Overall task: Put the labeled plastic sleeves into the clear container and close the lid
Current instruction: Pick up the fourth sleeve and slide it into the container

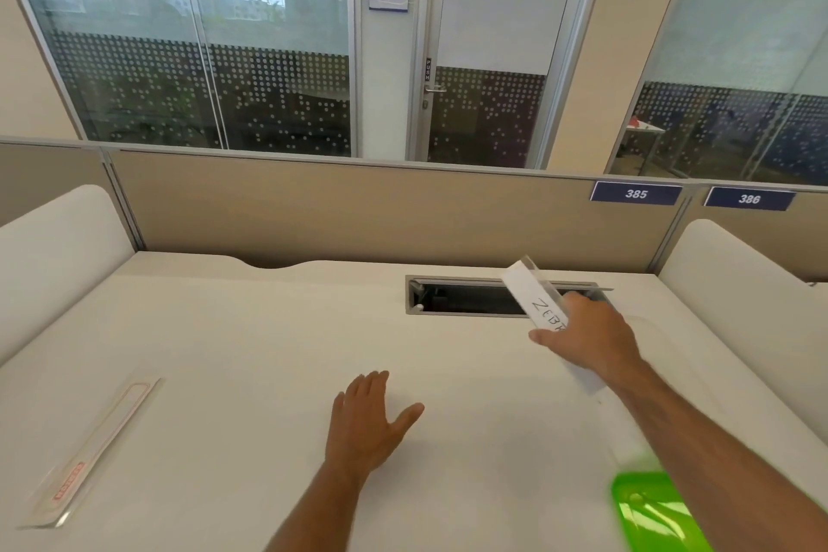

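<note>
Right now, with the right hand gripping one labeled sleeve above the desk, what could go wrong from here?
1. The right hand holds the clear handwritten-label plastic sleeve tilted over the open rectangular cable slot; a slip might drop it inside.
2. The long clear plastic piece with red marking lies far left, beyond the open left hand, and could be overlooked.
3. No clear container is plainly visible, so placement may stall.

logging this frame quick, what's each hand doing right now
Left hand: open, fingers spread, palm down just over the desk, holding nothing.
Right hand: closed on a labeled plastic sleeve, lifted off the desk.
</note>
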### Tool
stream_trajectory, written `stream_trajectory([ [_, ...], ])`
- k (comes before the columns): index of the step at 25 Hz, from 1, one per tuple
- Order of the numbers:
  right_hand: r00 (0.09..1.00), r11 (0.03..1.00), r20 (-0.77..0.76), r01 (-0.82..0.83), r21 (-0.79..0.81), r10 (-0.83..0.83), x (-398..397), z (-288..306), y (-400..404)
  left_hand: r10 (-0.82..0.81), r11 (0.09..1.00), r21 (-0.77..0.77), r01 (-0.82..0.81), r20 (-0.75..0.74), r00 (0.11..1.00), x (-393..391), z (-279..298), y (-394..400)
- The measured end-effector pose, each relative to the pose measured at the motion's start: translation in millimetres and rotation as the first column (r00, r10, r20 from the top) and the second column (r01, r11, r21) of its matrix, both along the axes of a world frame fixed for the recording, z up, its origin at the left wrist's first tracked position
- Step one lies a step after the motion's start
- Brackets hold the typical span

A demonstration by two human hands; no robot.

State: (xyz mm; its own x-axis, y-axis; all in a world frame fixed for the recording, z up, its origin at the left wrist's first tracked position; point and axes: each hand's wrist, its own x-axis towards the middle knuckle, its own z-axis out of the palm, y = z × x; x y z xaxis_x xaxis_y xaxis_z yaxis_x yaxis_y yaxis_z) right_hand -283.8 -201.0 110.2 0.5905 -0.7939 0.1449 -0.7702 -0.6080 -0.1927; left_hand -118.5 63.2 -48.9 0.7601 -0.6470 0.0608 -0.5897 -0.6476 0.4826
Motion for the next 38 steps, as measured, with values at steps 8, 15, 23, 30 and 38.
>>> stream_trajectory([
  [8, 0.949, 0.949, -0.027, 0.314, 0.035, -0.313, -58.0, -15.7, -56.0, -0.057, 0.974, 0.223, 0.031, 0.112, 0.992, -2.9, -49.3, 0.8],
  [15, 0.924, 0.917, -0.132, 0.375, 0.135, -0.358, -69.4, -42.8, -72.7, -0.049, 0.974, 0.225, 0.011, 0.16, 0.986, -2.7, -56.1, -2.5],
  [23, 0.914, 0.876, -0.219, 0.393, 0.28, -0.34, -60.4, -76.9, -81.3, -0.036, 0.98, 0.199, 0.001, 0.175, 0.984, -3.9, -54.9, -2.8],
  [30, 0.925, 0.865, -0.235, 0.366, 0.342, -0.298, -60.8, -90.0, -86.0, -0.031, 0.979, 0.202, -0.005, 0.173, 0.984, -4.1, -55.0, -2.2],
  [38, 0.917, 0.886, -0.285, 0.361, 0.291, -0.28, -62.1, -94.5, -82.2, -0.031, 0.978, 0.207, -0.004, 0.167, 0.985, -4.5, -54.1, -2.2],
])
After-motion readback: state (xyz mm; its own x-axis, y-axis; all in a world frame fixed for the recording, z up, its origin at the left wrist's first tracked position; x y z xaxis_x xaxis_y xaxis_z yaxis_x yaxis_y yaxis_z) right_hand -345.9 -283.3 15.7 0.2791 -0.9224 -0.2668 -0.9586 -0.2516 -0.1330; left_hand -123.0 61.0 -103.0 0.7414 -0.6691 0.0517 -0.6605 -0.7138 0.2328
